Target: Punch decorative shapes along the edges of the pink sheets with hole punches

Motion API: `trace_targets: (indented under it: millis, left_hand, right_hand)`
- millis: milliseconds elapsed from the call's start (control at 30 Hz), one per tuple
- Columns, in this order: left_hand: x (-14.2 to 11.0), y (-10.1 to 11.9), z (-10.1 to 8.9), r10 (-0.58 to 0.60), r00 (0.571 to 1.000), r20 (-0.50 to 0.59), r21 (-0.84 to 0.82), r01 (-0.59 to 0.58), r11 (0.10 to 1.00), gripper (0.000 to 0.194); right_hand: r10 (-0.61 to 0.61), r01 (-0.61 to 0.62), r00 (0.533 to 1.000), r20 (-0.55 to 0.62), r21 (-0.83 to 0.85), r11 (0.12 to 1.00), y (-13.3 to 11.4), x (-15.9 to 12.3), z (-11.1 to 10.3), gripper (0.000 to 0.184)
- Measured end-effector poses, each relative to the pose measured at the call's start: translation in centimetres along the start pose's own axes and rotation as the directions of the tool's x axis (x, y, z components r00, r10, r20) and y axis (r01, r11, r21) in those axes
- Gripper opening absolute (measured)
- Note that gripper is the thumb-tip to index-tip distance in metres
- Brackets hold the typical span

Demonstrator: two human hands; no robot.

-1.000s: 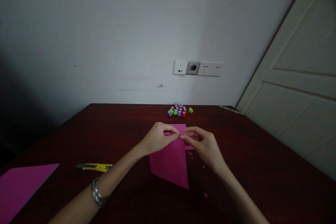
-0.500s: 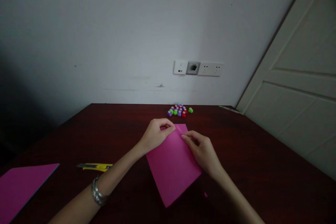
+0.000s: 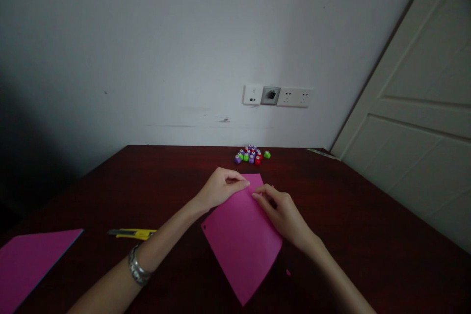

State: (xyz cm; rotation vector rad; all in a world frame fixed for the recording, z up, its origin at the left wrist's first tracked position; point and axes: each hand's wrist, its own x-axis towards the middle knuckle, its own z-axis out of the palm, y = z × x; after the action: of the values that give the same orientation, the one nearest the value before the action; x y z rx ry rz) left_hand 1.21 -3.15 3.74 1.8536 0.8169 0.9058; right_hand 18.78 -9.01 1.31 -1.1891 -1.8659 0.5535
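Note:
A sheet of pink paper [image 3: 245, 243] is held up over the dark table, one corner pointing down toward me. My left hand [image 3: 222, 189] pinches it near its upper left edge, thumb and forefinger closed on the paper. Just to the right, my right hand [image 3: 281, 208] grips the upper right edge, also in a pinch. The fingertips of both hands are close together near the top of the sheet. A small dark spot shows at the paper's left corner. A tiny pink scrap [image 3: 288, 272] lies below my right hand.
A yellow utility knife [image 3: 136, 234] lies left of my left forearm. More pink paper [image 3: 35, 265] rests at the table's left edge. Several small purple, green and red pieces with eye-like tops [image 3: 250, 155] stand at the back near the wall [image 3: 165, 59]. A ruler-like strip [image 3: 324, 154] lies back right.
The paper's lower corner has swung down and right, and its left corner with the dark spot now shows. Both hands have shifted slightly, their fingertips drawing closer together.

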Motion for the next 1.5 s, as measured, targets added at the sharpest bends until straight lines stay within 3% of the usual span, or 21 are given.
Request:
trace_targets:
  millis: [100,233,300,400,500,600,700,800,900,1100,1267,1500]
  left_hand:
    - [-0.1,-0.1,0.1,0.021,0.996,0.084,-0.078,-0.014,0.997,0.020]
    - [-0.3,-0.1,0.4,0.012,0.982,0.190,-0.056,-0.001,0.998,0.029]
    - [-0.4,-0.1,0.5,-0.004,0.983,0.185,-0.026,0.009,1.000,0.045]
    - [-0.5,-0.1,0.3,0.002,0.981,0.193,-0.002,-0.002,1.000,0.059]
    - [-0.4,-0.2,-0.1,0.013,0.977,0.212,0.025,-0.019,1.000,0.055]
    - [-0.3,-0.4,-0.5,-0.004,0.973,0.232,0.040,-0.006,0.999,0.051]
    - [-0.3,-0.7,-0.7,-0.029,0.969,0.246,0.079,0.010,0.997,0.053]
    - [-0.3,-0.9,-0.5,-0.026,0.963,0.269,0.085,0.004,0.996,0.055]
    - [-0.3,-0.8,0.0,-0.032,0.964,0.264,0.039,0.023,0.999,0.055]
    - [-0.2,-1.2,0.6,-0.140,0.937,0.319,-0.056,0.166,0.985,0.035]
    - [-0.1,-1.7,0.6,-0.122,0.937,0.328,-0.026,0.138,0.990,0.040]
    - [-0.1,-0.8,0.7,-0.098,0.943,0.318,-0.020,0.110,0.994,0.042]
  right_hand:
    - [0.107,-0.127,0.990,0.090,0.248,0.960,0.1,0.2,-0.3,0.030]
    - [0.204,-0.432,0.891,0.406,0.619,0.656,0.8,0.4,-0.4,0.033]
    - [0.200,-0.512,0.850,0.488,0.673,0.534,1.3,0.5,-0.2,0.027]
    - [0.195,-0.547,0.830,0.523,0.694,0.468,2.0,0.6,0.1,0.019]
    - [0.254,-0.513,0.857,0.449,0.693,0.506,2.2,0.6,0.3,0.018]
    - [0.297,-0.428,0.904,0.309,0.635,0.643,2.0,0.7,0.4,0.021]
    - [0.252,-0.341,0.939,0.234,0.538,0.771,1.4,0.7,0.5,0.023]
    - [0.220,-0.274,0.961,0.168,0.467,0.841,0.9,0.9,0.9,0.026]
    - [0.177,-0.174,0.984,0.029,0.394,0.903,0.8,1.1,1.4,0.030]
    - [0.045,-0.031,0.998,-0.054,0.232,0.972,1.0,1.0,1.7,0.027]
    - [-0.045,0.054,0.993,-0.106,0.091,0.994,1.1,0.7,1.6,0.023]
    - [-0.053,0.061,0.981,-0.184,0.039,0.997,0.8,0.4,2.0,0.019]
